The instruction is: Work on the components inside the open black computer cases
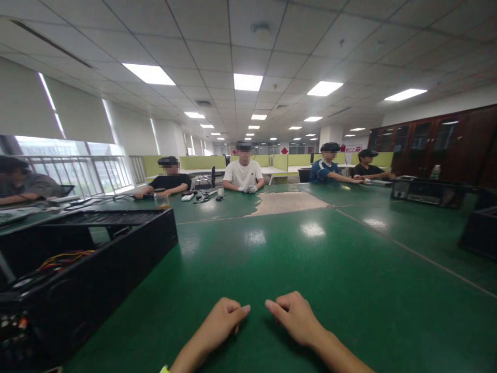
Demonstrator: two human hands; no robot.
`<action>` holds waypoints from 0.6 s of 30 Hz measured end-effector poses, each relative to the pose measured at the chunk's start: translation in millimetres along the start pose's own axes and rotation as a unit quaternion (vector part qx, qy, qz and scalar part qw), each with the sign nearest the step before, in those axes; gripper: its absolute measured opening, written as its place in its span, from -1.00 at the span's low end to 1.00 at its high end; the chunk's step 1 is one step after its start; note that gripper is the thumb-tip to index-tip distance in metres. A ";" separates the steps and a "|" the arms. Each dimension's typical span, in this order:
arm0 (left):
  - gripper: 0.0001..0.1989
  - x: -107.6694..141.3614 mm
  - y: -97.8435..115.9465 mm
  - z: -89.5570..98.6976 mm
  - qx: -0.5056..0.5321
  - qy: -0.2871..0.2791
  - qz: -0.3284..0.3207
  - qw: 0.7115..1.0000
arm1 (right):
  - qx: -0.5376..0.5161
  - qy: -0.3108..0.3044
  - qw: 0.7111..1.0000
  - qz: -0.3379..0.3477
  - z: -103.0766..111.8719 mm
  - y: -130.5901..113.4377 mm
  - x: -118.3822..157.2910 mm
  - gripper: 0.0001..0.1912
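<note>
My left hand (224, 318) rests at the near edge of the view over the green tabletop (248, 259), fingers curled in and thumb pointing right. Opposite it, a short gap away, my right hand (294, 317) is curled the same way with its thumb pointing left. Nothing shows in either hand, and the curled fingertips are mostly hidden. Nearest to my left hand is an open black computer case (116, 259), lying on its side, with red and yellow cables (68, 259) inside.
Several people wearing headsets sit around the table; one opposite, in a white shirt (244, 173), wears gloves. Tools and small parts (204, 196) lie before them. The table covering has a torn pale patch (291, 203). More black cases (427, 192) stand at the right.
</note>
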State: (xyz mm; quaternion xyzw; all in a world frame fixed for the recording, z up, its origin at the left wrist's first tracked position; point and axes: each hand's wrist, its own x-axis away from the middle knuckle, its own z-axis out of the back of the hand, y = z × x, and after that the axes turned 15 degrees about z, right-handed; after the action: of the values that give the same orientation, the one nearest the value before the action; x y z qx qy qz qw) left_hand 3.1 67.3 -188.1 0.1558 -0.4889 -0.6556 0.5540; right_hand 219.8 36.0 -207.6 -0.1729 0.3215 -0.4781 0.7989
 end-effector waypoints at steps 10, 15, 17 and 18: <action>-0.42 -1.6 -6.0 2.8 -0.001 -0.022 -0.007 1.000 | 0.046 -0.034 0.998 0.001 3.5 -4.3 1.3 -0.42; -0.42 -2.8 -8.7 3.8 0.003 -0.024 -0.015 1.000 | 0.080 -0.042 0.996 -0.004 2.8 -17.8 4.5 -0.55; -0.41 -3.0 -8.5 3.8 0.004 -0.022 -0.019 1.000 | 0.105 -0.032 0.994 0.005 1.3 -26.7 7.8 -0.64; -0.41 -2.9 -8.0 3.8 0.005 -0.022 -0.019 1.000 | 0.117 -0.020 0.993 0.015 0.9 -31.2 9.6 -0.69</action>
State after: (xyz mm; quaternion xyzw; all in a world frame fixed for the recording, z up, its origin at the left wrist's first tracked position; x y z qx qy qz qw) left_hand -3.4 70.9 -193.8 0.1536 -0.5009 -0.6669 0.5299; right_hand 203.3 12.5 -192.0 -0.0823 0.2501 -0.4969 0.8269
